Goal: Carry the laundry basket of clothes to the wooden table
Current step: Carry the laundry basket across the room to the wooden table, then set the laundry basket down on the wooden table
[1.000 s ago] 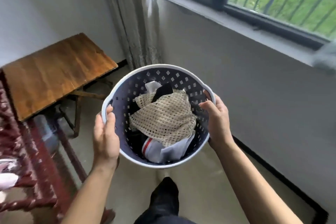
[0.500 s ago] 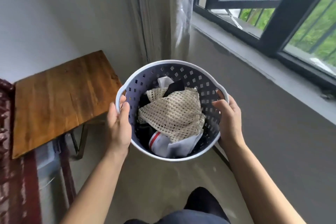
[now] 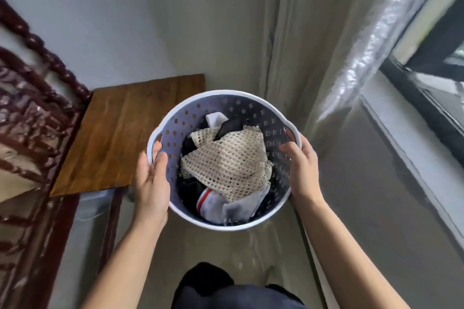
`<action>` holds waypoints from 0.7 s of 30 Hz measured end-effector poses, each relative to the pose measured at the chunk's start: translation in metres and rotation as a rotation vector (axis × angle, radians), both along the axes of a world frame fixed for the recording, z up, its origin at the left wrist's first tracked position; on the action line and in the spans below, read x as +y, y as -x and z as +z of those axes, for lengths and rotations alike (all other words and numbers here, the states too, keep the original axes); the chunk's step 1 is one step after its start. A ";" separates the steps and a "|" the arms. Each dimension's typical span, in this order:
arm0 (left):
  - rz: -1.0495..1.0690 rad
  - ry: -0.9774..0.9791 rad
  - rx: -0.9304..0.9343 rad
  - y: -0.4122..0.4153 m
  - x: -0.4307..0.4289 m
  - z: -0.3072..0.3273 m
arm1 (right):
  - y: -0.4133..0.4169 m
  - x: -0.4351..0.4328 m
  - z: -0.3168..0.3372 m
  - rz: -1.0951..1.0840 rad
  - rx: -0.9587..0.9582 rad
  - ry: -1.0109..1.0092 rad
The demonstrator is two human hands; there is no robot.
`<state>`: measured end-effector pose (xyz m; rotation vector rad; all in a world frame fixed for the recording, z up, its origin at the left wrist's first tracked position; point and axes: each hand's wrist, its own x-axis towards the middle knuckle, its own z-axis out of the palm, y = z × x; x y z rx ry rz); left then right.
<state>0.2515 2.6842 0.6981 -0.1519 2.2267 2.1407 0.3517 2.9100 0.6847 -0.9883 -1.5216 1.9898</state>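
Observation:
I hold a round white laundry basket (image 3: 253, 104) with a perforated wall in front of me, off the floor. My left hand (image 3: 152, 183) grips its left rim and my right hand (image 3: 302, 169) grips its right rim. Inside lie a cream knitted garment (image 3: 228, 165), dark clothes and a white piece with a red stripe (image 3: 213, 202). The wooden table (image 3: 118, 135) stands ahead and to the left; the basket's left rim overlaps the table's right edge in the picture. Whether the basket is above the table I cannot tell.
Dark carved wooden furniture (image 3: 30, 118) stands along the left, beside the table. A pale curtain (image 3: 324, 40) hangs at the corner ahead on the right, with a window sill and dark window frame (image 3: 424, 98) further right. My dark-clad leg and foot (image 3: 208, 281) show below the basket.
The view has turned left and moved closer: the table now lies straight ahead behind the basket's left rim, and the window has slid to the right edge. Both hands keep their grip.

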 end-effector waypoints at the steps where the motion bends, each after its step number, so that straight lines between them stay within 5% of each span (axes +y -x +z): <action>1: 0.043 -0.005 0.008 0.011 -0.002 -0.001 | 0.020 0.002 0.001 0.045 -0.008 -0.004; 10: 0.249 -0.034 -0.055 0.140 -0.031 -0.040 | 0.204 -0.012 -0.030 0.256 -0.091 -0.036; 21: 0.041 0.089 -0.430 0.343 -0.093 -0.100 | 0.400 -0.057 -0.085 0.305 -0.357 -0.052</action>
